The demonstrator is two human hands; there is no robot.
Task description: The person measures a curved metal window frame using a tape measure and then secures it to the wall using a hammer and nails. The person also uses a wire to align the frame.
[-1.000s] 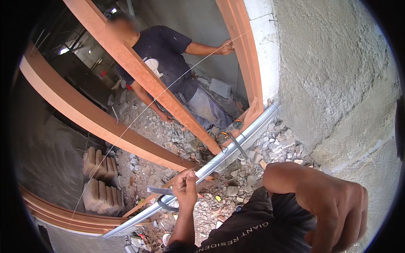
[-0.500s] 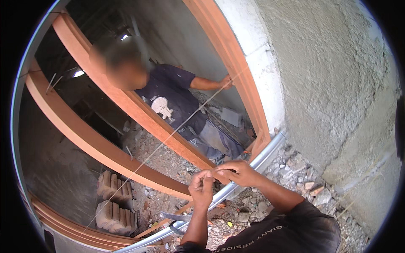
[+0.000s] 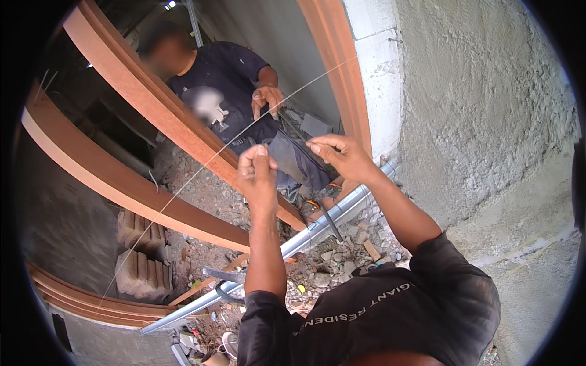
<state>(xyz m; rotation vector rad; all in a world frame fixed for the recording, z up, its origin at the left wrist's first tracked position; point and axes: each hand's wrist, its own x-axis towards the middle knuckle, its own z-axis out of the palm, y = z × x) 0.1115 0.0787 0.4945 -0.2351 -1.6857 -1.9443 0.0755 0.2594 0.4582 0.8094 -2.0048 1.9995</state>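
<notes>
My left hand (image 3: 257, 171) is raised in front of the wooden frame, thumb and fingers pinched together. A short gap to its right, my right hand (image 3: 343, 157) also pinches with thumb and forefinger. Whatever lies between the fingertips of either hand is too thin or small to make out. A taut pale string (image 3: 198, 172) runs diagonally across the frame, passing just beyond my hands. Behind the frame stands a person in a dark shirt, one hand (image 3: 267, 99) at the string.
Orange-brown wooden posts (image 3: 140, 100) cross the opening. Below my hands runs a silvery metal rail (image 3: 293, 247), with a dark rod (image 3: 331, 222) against it. Rubble (image 3: 342, 259) covers the ground. Ribbed blocks (image 3: 143, 274) are stacked at left; a rough plastered wall (image 3: 482, 134) rises at right.
My hands have risen away from the metal rail and moved apart from each other. The other person's hand has left the right post and come to the string's middle stretch.
</notes>
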